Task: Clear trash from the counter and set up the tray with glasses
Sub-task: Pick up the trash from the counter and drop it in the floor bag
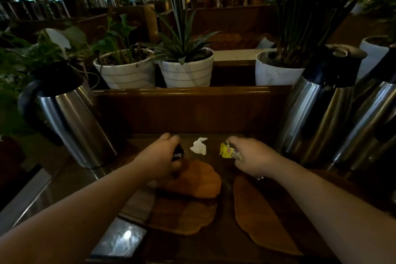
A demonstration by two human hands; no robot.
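Crumpled white tissue (pixel 199 146) lies loose on the dark wooden counter (pixel 222 169), between our two hands and touching neither. Yellow wrapper (pixel 229 152) sits just right of it, pinched at its right end by our right hand (pixel 255 159); the fingertips curl over the wrapper's top, thumb side hidden from us. Our left hand (pixel 160 158) is closed around a small dark packet (pixel 178 153), which pokes out from under the fingers on the tissue side; we cannot tell what the packet is. Open counter around the tissue is narrow: a strip between the hands, ending at the wooden back ledge (pixel 192 109) just behind. Nearer us, two leaf-shaped wooden trays overlap below the left hand, the upper tray (pixel 199 180) resting on the lower tray (pixel 188 216); a third, long tray (pixel 257 214) lies apart to the right, with a bare dark lane between. Steel thermos jug (pixel 70 122) stands at the left edge of the working space, two tall steel pump flasks (pixel 317 105) crowd the right edge. Beyond the ledge, white plant pots (pixel 128 75) stand in a row. A pale glossy counter edge (pixel 120 240) runs along the lower left.
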